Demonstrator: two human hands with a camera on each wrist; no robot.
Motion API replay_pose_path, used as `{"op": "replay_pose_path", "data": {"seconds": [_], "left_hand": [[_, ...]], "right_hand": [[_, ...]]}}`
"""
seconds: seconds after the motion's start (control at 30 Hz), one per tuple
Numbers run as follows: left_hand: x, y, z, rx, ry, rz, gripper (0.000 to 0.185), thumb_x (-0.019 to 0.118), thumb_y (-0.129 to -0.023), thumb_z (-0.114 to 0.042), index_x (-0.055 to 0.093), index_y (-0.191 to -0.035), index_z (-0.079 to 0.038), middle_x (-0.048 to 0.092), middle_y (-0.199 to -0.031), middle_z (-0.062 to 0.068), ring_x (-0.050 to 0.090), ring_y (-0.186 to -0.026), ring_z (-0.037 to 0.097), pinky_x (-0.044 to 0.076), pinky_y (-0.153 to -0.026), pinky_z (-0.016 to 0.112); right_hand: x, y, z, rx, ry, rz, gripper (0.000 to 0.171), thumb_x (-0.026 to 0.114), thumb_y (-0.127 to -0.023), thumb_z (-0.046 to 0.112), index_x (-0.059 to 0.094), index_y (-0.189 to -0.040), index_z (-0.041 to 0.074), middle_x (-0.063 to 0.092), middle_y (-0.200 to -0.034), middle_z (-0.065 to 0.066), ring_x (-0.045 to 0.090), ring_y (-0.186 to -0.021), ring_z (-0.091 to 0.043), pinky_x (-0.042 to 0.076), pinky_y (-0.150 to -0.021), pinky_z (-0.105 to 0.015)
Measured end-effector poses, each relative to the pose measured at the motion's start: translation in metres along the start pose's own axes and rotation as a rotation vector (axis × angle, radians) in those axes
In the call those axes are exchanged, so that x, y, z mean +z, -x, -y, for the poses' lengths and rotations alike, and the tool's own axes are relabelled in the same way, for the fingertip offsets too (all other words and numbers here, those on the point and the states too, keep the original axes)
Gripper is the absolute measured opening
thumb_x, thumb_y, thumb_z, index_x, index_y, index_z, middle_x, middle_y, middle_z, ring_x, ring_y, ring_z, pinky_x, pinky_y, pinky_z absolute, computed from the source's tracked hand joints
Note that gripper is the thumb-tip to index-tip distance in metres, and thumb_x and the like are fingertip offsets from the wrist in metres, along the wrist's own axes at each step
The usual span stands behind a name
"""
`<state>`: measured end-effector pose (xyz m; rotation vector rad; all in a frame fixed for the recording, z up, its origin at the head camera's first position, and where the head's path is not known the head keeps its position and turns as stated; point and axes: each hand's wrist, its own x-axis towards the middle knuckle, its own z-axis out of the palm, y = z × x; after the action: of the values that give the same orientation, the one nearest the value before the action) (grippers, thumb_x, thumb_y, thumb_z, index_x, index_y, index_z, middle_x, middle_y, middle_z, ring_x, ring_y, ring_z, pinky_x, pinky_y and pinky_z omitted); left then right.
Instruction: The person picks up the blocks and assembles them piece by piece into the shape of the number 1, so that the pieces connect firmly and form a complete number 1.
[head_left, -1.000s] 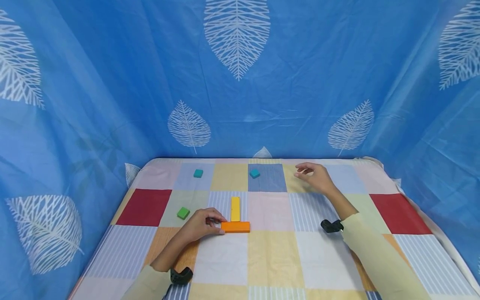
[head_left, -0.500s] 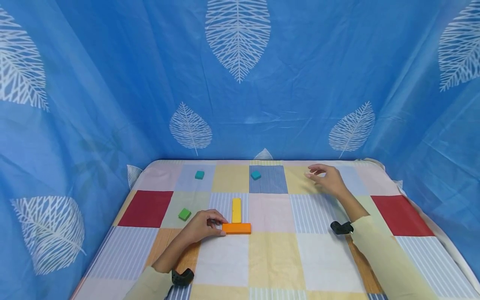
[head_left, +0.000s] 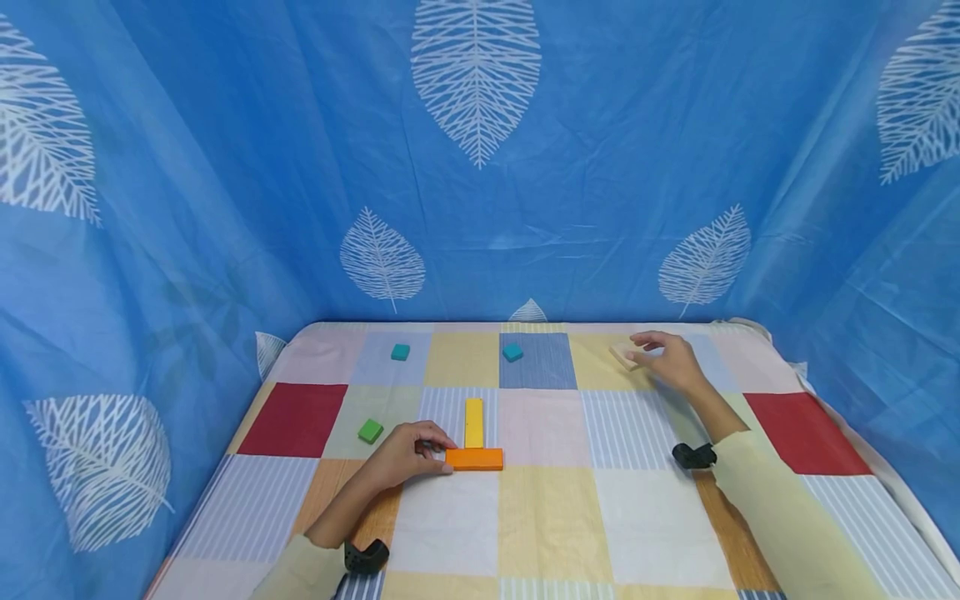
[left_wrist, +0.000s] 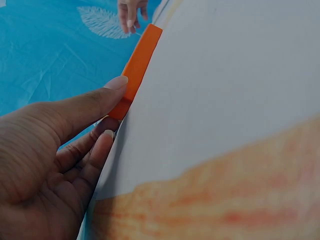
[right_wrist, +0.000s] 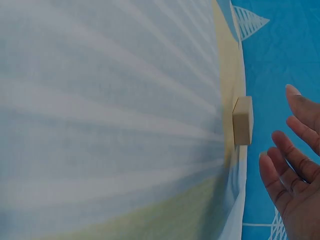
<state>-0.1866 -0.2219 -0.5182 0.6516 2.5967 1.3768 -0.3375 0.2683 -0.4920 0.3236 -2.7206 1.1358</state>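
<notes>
My left hand (head_left: 442, 454) lies on the patchwork tablecloth (head_left: 551, 517). Its thumb (left_wrist: 95, 102) and a finger pinch the left end of a flat orange block (head_left: 475, 458) (left_wrist: 137, 65). A yellow block (head_left: 473, 422) lies lengthways behind the orange one and touches its middle, so they form a T. At the far right, my right hand (head_left: 642, 352) (right_wrist: 292, 135) hovers with relaxed, spread fingers beside a small beige block (head_left: 622, 354) (right_wrist: 243, 120). A gap shows between the fingers and the block.
A green block (head_left: 370, 431) lies left of my left hand. Two teal blocks (head_left: 401, 352) (head_left: 512, 352) sit near the table's far edge. Blue leaf-print curtains (head_left: 480, 167) close in the back and both sides.
My right hand has drifted right along the far edge, and the beige block now shows beside its fingertips. The left hand and the orange block have stayed put.
</notes>
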Motion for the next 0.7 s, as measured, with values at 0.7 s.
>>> {"op": "replay_pose_path", "data": {"seconds": [0.7], "left_hand": [[0.001,0.001,0.0,0.017,0.017,0.002,0.024,0.087,-0.081,-0.018,0.08,-0.104,-0.017,0.069,-0.098,-0.003,0.059,-0.076,0.012,0.054,-0.07,0.024]], "right_hand": [[-0.001,-0.008,-0.018,0.059,0.013,0.168,0.052,0.079,-0.091,0.025,0.063,-0.129,-0.006,0.067,-0.118,-0.026,0.063,-0.105,-0.039,0.05,-0.086,-0.042]]}}
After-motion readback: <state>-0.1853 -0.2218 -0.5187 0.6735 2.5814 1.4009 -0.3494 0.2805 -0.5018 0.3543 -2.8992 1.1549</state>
